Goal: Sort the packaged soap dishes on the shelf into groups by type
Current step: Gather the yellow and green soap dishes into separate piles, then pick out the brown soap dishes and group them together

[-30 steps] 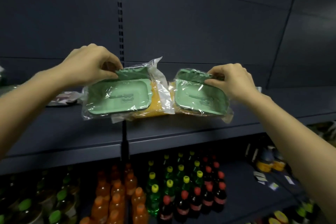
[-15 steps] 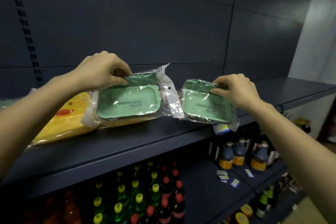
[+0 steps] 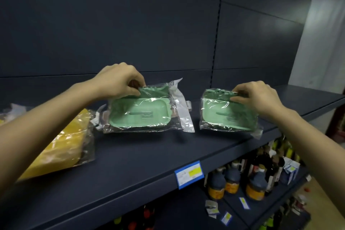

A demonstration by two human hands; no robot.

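Two green soap dishes in clear plastic wrap lie on the dark shelf [image 3: 141,157]. My left hand [image 3: 119,80] pinches the far edge of the left green dish [image 3: 140,114]. The right green dish [image 3: 227,115] sits near the shelf's front edge, and my right hand [image 3: 257,97] grips its far edge. A yellow packaged soap dish [image 3: 61,145] lies at the left, partly hidden under my left forearm. The two green packs are a hand's width apart.
A blue and yellow price tag [image 3: 188,173] hangs on the shelf's front edge. Dark sauce bottles [image 3: 233,181] stand on the lower shelf at right, with coloured bottle caps [image 3: 132,220] below. More wrapped packs [image 3: 11,114] lie at the far left.
Both hands carried the green packs rightward along the shelf and off the yellow packs. The green dishes now rest on bare shelf, further apart, and the view has swung right.
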